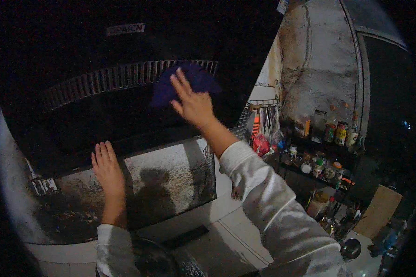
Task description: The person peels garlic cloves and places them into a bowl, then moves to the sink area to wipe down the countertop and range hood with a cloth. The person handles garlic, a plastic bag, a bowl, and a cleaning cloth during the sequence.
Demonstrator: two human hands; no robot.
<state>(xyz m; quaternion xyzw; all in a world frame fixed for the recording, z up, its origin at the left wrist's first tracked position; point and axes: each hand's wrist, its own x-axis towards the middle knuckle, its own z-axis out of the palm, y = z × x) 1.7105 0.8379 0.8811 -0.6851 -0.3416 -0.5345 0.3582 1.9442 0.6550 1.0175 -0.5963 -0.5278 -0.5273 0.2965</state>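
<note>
A black range hood (100, 128) with a curved slotted vent (124, 78) rises before me. My right hand (193, 104) presses a dark purple cloth (204, 81) flat against its face, over the right end of the vent. Two fingers reach up across the cloth, and the thumb is spread to the left. Lower down, my left hand (107, 166) lies with its fingers on the hood's bottom edge and holds nothing. Its palm is hidden from me. Below that edge is a stained, light-coloured panel (173, 173), with a shadow cast on it.
A dark rack (319, 143) with bottles and jars stands at the right. Utensils (265, 117) hang from a rail beside the hood. A cardboard piece (379, 209) leans at lower right. Beneath my arms are a dark round pan-like object (152, 258) and a tiled surface (235, 239).
</note>
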